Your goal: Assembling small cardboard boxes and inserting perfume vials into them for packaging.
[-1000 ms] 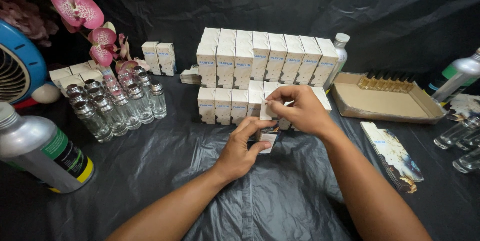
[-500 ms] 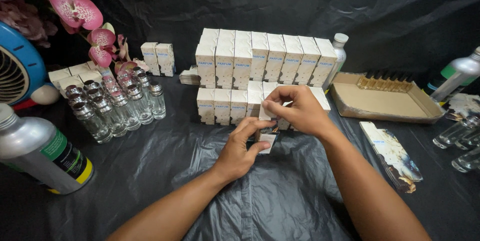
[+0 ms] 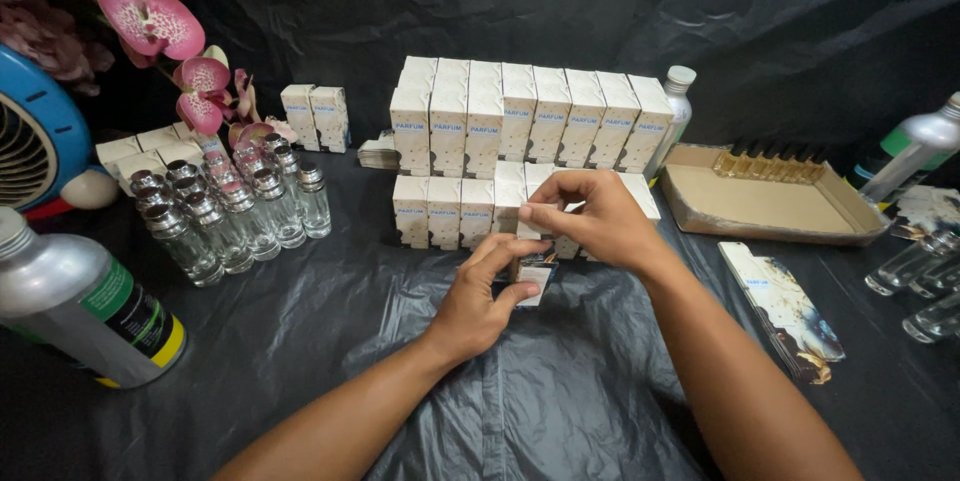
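Note:
My left hand grips the lower part of a small white perfume box just above the black plastic sheet. My right hand pinches the box's top end with thumb and fingers. The box is mostly hidden between both hands. Right behind them stands a low row of identical white boxes, and behind that a taller stacked block of white boxes.
Several clear glass bottles with silver caps stand at left, beside a large silver canister and a blue fan. A cardboard tray holding amber bottles sits at right, with flat folded cartons and more glass bottles.

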